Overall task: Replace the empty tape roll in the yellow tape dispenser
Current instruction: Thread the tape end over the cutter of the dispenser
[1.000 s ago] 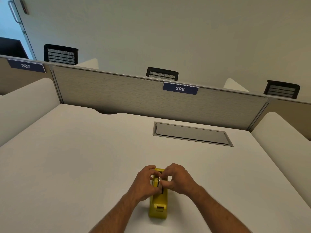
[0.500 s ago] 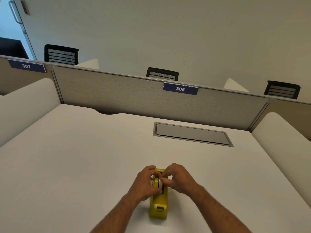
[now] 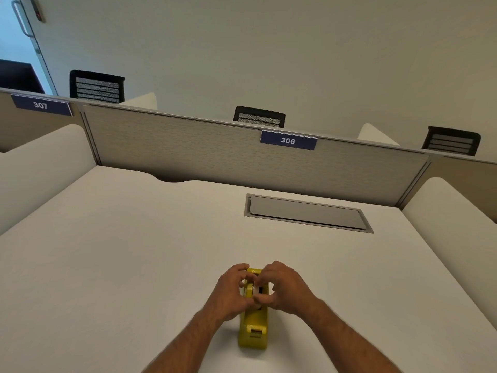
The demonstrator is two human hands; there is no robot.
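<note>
The yellow tape dispenser (image 3: pixel 253 329) stands on the white desk (image 3: pixel 134 251), its cutter end toward me. My left hand (image 3: pixel 231 292) curls round the dispenser's left side at the roll well. My right hand (image 3: pixel 282 288) is curled over the right side, and its fingertips pinch a small pale roll (image 3: pixel 256 289) that sits in the well between both hands. Most of the roll is hidden by my fingers.
A grey cable hatch (image 3: pixel 306 214) is set into the desk behind the dispenser. A fabric divider (image 3: pixel 188 149) with a 306 label closes the back. White side panels (image 3: pixel 451 211) flank the desk. Chair backs show beyond the divider.
Both hands stay at the dispenser's well. The fingers have shifted slightly around the pale roll; the dispenser has not moved.
</note>
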